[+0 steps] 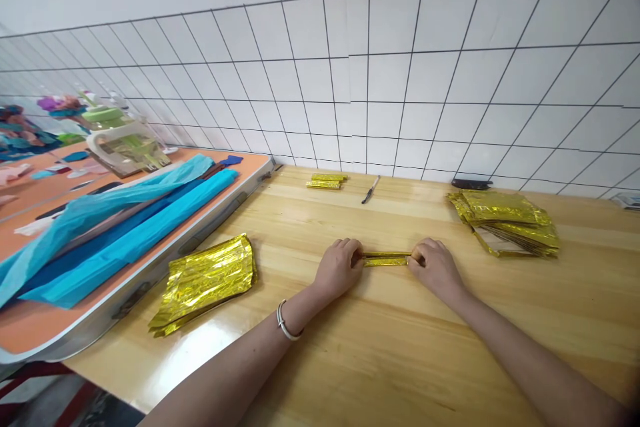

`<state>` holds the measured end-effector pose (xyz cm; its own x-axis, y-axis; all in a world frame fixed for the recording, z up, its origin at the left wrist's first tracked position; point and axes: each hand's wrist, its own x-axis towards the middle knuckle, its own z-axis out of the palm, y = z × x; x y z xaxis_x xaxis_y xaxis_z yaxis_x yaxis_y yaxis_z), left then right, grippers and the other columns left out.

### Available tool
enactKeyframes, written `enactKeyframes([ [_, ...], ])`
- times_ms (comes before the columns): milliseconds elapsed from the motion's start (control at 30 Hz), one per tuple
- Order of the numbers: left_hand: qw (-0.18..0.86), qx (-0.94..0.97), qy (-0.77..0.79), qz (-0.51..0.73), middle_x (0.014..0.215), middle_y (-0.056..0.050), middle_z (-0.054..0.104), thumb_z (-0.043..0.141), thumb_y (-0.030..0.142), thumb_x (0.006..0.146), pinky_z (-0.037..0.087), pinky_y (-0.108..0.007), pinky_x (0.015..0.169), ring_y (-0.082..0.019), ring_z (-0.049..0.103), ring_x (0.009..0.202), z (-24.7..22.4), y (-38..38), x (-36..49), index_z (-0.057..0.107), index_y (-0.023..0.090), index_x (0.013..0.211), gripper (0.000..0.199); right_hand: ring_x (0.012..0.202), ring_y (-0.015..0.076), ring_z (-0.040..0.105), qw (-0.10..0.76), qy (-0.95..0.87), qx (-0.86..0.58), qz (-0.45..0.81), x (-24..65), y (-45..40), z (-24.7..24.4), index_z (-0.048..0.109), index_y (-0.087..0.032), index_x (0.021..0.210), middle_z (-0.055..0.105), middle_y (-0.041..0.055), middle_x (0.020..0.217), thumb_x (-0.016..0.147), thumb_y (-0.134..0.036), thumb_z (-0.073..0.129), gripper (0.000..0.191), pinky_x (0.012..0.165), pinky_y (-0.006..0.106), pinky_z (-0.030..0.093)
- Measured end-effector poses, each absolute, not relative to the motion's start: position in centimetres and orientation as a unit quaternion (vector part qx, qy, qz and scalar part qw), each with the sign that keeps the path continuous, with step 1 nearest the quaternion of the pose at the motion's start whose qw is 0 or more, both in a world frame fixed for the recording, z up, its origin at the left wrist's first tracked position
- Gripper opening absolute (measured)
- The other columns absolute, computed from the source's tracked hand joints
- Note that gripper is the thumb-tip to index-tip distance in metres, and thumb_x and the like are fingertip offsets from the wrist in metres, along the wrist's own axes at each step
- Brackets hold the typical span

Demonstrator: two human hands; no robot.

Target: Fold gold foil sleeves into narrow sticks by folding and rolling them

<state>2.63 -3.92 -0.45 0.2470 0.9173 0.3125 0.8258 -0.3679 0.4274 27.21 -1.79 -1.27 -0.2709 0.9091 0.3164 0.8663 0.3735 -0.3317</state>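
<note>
Between my two hands lies a narrow folded strip of gold foil paper (pixel 387 261), low over the wooden table. My left hand (pixel 340 269), with a bracelet (pixel 286 320) at its wrist, pinches the strip's left end. At the other end the fingers of my right hand (pixel 436 268) are closed on it. To the left rests a stack of shiny gold foil sheets (pixel 210 280). A fanned pile of gold foil paper (pixel 507 223) sits to the right. Farther back are a few folded gold strips (pixel 326 181).
A pen (pixel 371 191) lies near the tiled wall (pixel 390 80), and a black object (pixel 471 183) is behind the right pile. On the left, an orange-topped table (pixel 240 203) bears blue crepe paper (pixel 135 240), a clear container (pixel 130 147) and a green-lidded cup (pixel 105 115).
</note>
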Motion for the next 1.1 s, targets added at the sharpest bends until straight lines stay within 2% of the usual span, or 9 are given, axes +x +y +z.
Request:
enactKeyframes([
  [133, 0.114, 0.792, 0.532, 0.277, 0.088, -0.002, 0.060, 0.055, 0.013, 0.076, 0.043, -0.029, 0.078, -0.017, 0.053, 0.085, -0.6, -3.9, 2.3, 0.056, 0.023, 0.103, 0.029, 0.073, 0.0188, 0.046, 0.242, -0.795, -0.556, 0.030, 27.4, -2.2, -1.4, 0.050, -0.020, 0.063, 0.052, 0.0022, 0.070, 0.075, -0.028, 0.056, 0.016, 0.067, 0.029, 0.033],
  [233, 0.119, 0.800, 0.521, 0.273, 0.088, -0.002, 0.061, 0.054, 0.016, 0.079, 0.043, -0.029, 0.078, -0.017, 0.053, 0.086, -0.7, -3.8, 2.1, 0.061, 0.025, 0.101, 0.025, 0.075, 0.0198, 0.047, 0.262, -0.781, -0.566, 0.026, 27.5, -2.2, -1.5, 0.053, -0.020, 0.073, 0.054, 0.0029, 0.073, 0.074, -0.029, 0.058, 0.011, 0.068, 0.029, 0.034],
  [367, 0.111, 0.813, 0.510, 0.259, 0.092, -0.003, 0.060, 0.050, 0.020, 0.084, 0.043, -0.029, 0.079, -0.017, 0.053, 0.088, -0.4, -4.0, 2.1, 0.064, 0.026, 0.100, 0.022, 0.083, 0.0206, 0.049, 0.272, -0.800, -0.533, 0.050, 27.7, -2.3, -1.4, 0.058, -0.020, 0.089, 0.060, 0.0042, 0.085, 0.077, -0.025, 0.056, 0.013, 0.073, 0.031, 0.035],
  [600, 0.053, 0.852, 0.485, 0.193, 0.098, -0.005, 0.059, 0.044, 0.021, 0.089, 0.041, -0.031, 0.080, -0.018, 0.051, 0.092, 0.4, -4.5, 2.3, 0.063, 0.022, 0.092, 0.019, 0.082, 0.0198, 0.050, 0.259, -0.821, -0.506, 0.046, 27.4, -2.6, -1.0, 0.061, -0.021, 0.079, 0.060, 0.0037, 0.080, 0.082, -0.019, 0.050, 0.011, 0.073, 0.031, 0.036],
  [800, -0.006, 0.891, 0.441, 0.106, 0.093, -0.006, 0.057, 0.041, 0.017, 0.090, 0.039, -0.031, 0.078, -0.019, 0.049, 0.089, 1.1, -4.8, 2.8, 0.057, 0.018, 0.090, 0.017, 0.087, 0.0203, 0.049, 0.224, -0.870, -0.438, 0.023, 27.9, -2.5, 0.1, 0.061, -0.019, 0.082, 0.061, 0.0061, 0.085, 0.086, -0.015, 0.045, 0.018, 0.076, 0.032, 0.038],
  [900, -0.027, 0.893, 0.442, 0.076, 0.090, -0.007, 0.056, 0.040, 0.018, 0.090, 0.040, -0.031, 0.076, -0.020, 0.048, 0.086, 1.4, -5.0, 3.0, 0.055, 0.017, 0.087, 0.016, 0.092, 0.0205, 0.048, 0.177, -0.894, -0.413, 0.001, 28.2, -2.6, 0.7, 0.062, -0.020, 0.084, 0.062, 0.0062, 0.089, 0.087, -0.015, 0.043, 0.020, 0.077, 0.032, 0.038],
  [1100, -0.041, 0.902, 0.427, 0.046, 0.088, -0.007, 0.056, 0.038, 0.018, 0.091, 0.040, -0.031, 0.073, -0.020, 0.049, 0.083, 2.0, -5.9, 3.0, 0.052, 0.018, 0.093, 0.015, 0.099, 0.0212, 0.049, 0.114, -0.915, -0.381, -0.064, 28.4, -3.3, 1.1, 0.063, -0.020, 0.094, 0.063, 0.0077, 0.096, 0.089, -0.017, 0.044, 0.020, 0.080, 0.034, 0.037],
])
